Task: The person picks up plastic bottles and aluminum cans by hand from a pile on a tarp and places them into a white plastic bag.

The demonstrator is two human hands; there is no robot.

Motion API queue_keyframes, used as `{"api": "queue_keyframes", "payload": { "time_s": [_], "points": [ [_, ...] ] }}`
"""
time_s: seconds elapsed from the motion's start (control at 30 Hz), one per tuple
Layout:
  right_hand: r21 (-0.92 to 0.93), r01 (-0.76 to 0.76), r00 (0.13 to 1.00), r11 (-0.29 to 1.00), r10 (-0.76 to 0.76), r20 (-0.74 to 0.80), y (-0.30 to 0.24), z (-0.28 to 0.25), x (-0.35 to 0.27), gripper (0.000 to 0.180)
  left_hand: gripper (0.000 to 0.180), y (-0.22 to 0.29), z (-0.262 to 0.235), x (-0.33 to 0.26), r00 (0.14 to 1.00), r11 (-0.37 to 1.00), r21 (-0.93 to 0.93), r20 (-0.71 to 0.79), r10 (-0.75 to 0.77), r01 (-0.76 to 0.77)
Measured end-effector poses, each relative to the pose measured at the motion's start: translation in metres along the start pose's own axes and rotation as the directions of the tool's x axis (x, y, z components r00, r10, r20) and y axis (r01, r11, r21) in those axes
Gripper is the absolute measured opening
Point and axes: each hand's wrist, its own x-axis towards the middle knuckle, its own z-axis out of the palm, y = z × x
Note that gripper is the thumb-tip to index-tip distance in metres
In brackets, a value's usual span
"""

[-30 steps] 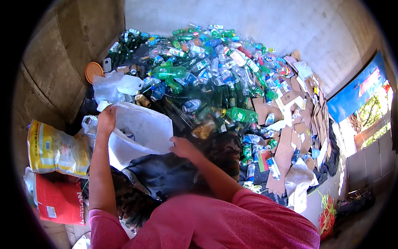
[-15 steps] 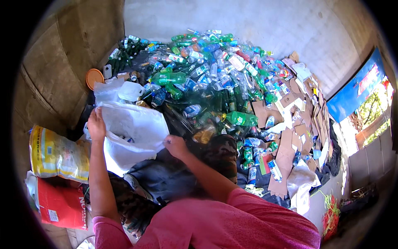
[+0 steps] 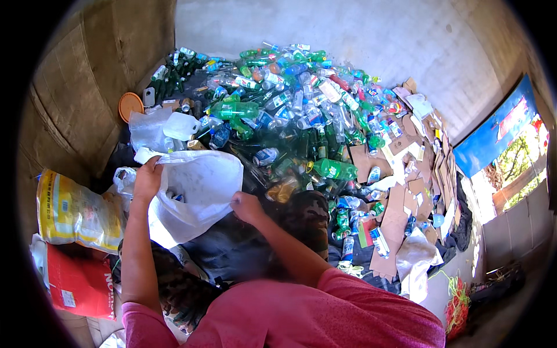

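While both hands hold its rim, a white sack (image 3: 200, 209) stands left of the middle of the scene, its mouth spread toward the person. The left hand (image 3: 149, 177) is closed on the rim's left side; the right hand (image 3: 247, 207) pinches the right edge. A few small objects lie inside, too shaded to identify.

Just beyond the sack, a white jug (image 3: 181, 126) lies near clear plastic sheeting (image 3: 145, 133), with an orange lid (image 3: 130, 107) farther left against the wall. These crowd the sack's far-left side. To the left are a yellow bag (image 3: 78, 211) and, nearer, a red bag (image 3: 81, 284), hemming in the left forearm.

A large heap of bottles (image 3: 313, 93) spreads across the far side to the pale wall, with a big green bottle (image 3: 335, 169) on its near-right part. The person's camouflage-clad knee (image 3: 307, 220) stands between the right hand and some cans (image 3: 342, 223) on the right. Farther right lie flattened cardboard (image 3: 391, 226), a crumpled white bag (image 3: 416, 258) and, nearer, tangled red string (image 3: 457, 304). A blue panel (image 3: 496, 130) hangs at the far right.
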Motion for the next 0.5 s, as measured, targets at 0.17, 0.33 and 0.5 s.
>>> {"api": "queue_keyframes", "payload": {
  "time_s": [0.17,0.33,0.5],
  "points": [
    [-0.154,0.202,0.977,0.967,-0.210,-0.039,0.005,-0.010,-0.002,0.036,0.035,-0.006,0.003,0.000,0.999,0.999,0.024,0.031,0.029,-0.030],
    [-0.254,0.346,0.895,0.903,-0.399,-0.199,-0.006,-0.030,-0.010,0.042,0.037,-0.003,0.009,0.006,0.999,0.996,0.085,0.032,0.010,-0.012],
    [0.134,0.356,0.870,0.925,-0.276,-0.409,-0.063,-0.132,-0.036,0.035,0.041,-0.031,0.014,0.017,0.999,0.994,0.101,0.000,0.038,-0.038]
  ]
}}
